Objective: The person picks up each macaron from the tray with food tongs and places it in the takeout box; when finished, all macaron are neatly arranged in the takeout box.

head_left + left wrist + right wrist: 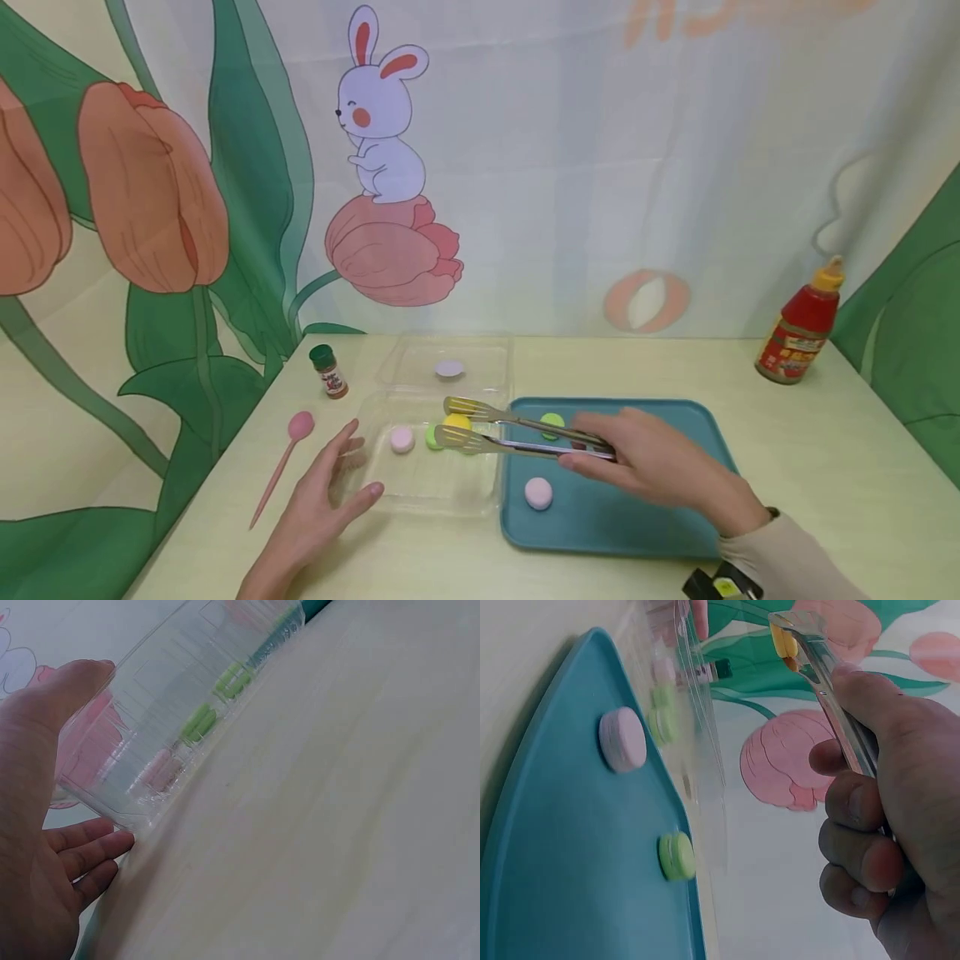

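Note:
My right hand (652, 462) grips metal tongs (517, 447), their tips over a clear plastic box (420, 505). Between the tips is a yellow macaron (784, 641), held above the box floor. Inside the box sit a pink macaron (402, 439) and green macarons (198, 723), partly behind the tongs in the head view. At the box's left side is my left hand (315, 508), thumb and fingers spread around the near corner; firm contact cannot be made out. A blue tray (622, 529) to the right bears a green macaron (676, 856) and a pink macaron (538, 493).
The box's open lid (405, 354) lies behind it, with a small white oval (449, 368) in it. A green-capped spice jar (328, 372) and a pink spoon (302, 426) are on the left. A red sauce bottle (801, 329) stands at the back right, before a printed curtain.

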A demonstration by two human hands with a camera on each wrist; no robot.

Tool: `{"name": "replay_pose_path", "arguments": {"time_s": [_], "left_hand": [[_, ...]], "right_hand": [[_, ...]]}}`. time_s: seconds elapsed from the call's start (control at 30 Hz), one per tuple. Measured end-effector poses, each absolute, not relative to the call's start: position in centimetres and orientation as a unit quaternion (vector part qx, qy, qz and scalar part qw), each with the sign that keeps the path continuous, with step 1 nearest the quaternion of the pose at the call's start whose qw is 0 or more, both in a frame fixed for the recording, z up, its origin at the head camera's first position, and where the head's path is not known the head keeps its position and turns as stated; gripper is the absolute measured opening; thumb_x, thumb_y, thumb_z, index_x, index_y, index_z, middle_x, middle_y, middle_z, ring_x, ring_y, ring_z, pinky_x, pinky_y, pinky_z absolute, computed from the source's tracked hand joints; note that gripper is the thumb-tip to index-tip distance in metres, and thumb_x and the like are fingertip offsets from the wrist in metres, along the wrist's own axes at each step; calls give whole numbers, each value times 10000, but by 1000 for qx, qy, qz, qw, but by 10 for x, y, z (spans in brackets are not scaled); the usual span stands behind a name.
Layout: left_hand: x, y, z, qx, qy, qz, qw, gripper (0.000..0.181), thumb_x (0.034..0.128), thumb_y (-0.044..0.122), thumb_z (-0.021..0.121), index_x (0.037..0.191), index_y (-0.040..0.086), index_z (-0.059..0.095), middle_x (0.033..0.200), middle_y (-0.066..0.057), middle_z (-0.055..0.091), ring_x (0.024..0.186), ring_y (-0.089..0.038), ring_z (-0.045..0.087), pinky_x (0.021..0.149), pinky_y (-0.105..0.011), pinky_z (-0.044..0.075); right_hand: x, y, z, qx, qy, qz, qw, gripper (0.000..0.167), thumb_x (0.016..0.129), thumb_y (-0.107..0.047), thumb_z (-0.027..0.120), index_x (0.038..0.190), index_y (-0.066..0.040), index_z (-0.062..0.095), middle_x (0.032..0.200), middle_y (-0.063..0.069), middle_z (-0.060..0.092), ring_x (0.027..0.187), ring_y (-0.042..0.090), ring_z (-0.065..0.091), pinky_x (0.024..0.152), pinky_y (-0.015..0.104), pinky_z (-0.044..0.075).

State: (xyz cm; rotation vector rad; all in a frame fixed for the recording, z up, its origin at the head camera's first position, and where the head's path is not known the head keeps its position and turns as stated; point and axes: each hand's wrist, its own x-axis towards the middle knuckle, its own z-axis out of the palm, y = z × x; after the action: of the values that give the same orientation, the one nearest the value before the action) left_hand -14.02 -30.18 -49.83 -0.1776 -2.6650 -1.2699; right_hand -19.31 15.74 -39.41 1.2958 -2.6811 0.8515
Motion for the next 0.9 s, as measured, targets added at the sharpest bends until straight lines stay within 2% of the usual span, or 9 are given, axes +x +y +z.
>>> {"name": "replay_pose_path", "arguments": {"time_s": [0.13, 0.3, 0.37, 0.5, 0.6, 0.77, 0.83, 0.9], "left_hand": [[-141, -301, -498, -56, -901, -421, 90, 945, 1006, 397, 851, 1764, 234, 311, 1638, -109, 578, 1479, -334, 607, 1207, -156, 354], [-140, -301, -498, -54, -901, -422, 88, 951, 1004, 393, 852, 1764, 219, 308, 1639, -111, 575, 1483, -338, 604, 1202, -133, 341], [-141, -301, -498, -56, -899, -425, 89, 954, 1003, 382, 855, 1764, 213, 306, 1640, -118, 574, 1482, -344, 604, 1246, -240, 385], [-141, -300, -498, -58, -898, -428, 86, 957, 1000, 374, 860, 1763, 208, 307, 1636, -131, 574, 1478, -358, 605, 1269, -585, 401], [-142, -299, -498, -57, -897, -431, 81, 958, 1000, 375, 860, 1762, 206, 306, 1638, -140, 570, 1482, -371, 598, 1262, -663, 382], [-142, -300, -498, -60, -897, -430, 86, 956, 1000, 363, 860, 1761, 194, 308, 1638, -142, 569, 1486, -371, 596, 1265, -643, 384], [-141, -300, -498, -60, -897, -428, 89, 953, 1001, 362, 860, 1762, 193, 310, 1635, -137, 573, 1481, -360, 602, 1276, -527, 408], [-141, -302, -498, -61, -897, -428, 91, 950, 1003, 369, 857, 1762, 193, 312, 1633, -133, 575, 1477, -352, 607, 1261, -333, 412]], "right_hand": [[-201, 136, -397, 437, -857, 273, 13, 238, 1137, -448, 647, 961, -307, 570, 655, -182, 392, 520, -41, 303, 517, 195, 276], [-208, 108, -400, 436, -863, 254, -11, 316, 1136, -536, 606, 953, -279, 599, 678, -171, 476, 542, -21, 381, 541, 220, 339], [-210, 98, -401, 431, -867, 247, -29, 330, 1132, -566, 595, 974, -279, 630, 703, -165, 517, 563, -10, 419, 556, 230, 371], [-212, 83, -405, 424, -872, 237, -56, 324, 1124, -570, 609, 1026, -268, 675, 738, -154, 564, 573, 3, 454, 547, 237, 392], [-213, 75, -408, 421, -875, 232, -63, 302, 1120, -549, 632, 1035, -264, 683, 718, -150, 552, 554, 9, 447, 529, 235, 371], [-211, 65, -409, 428, -870, 232, -73, 269, 1123, -492, 656, 1008, -250, 683, 643, -100, 477, 514, 34, 424, 535, 252, 322], [-211, 61, -408, 432, -869, 228, -76, 255, 1124, -476, 662, 1037, -239, 702, 634, -90, 476, 511, 38, 439, 554, 258, 340], [-210, 58, -408, 435, -870, 220, -78, 252, 1123, -464, 668, 1089, -222, 728, 636, -88, 491, 523, 36, 462, 579, 264, 375]]}}
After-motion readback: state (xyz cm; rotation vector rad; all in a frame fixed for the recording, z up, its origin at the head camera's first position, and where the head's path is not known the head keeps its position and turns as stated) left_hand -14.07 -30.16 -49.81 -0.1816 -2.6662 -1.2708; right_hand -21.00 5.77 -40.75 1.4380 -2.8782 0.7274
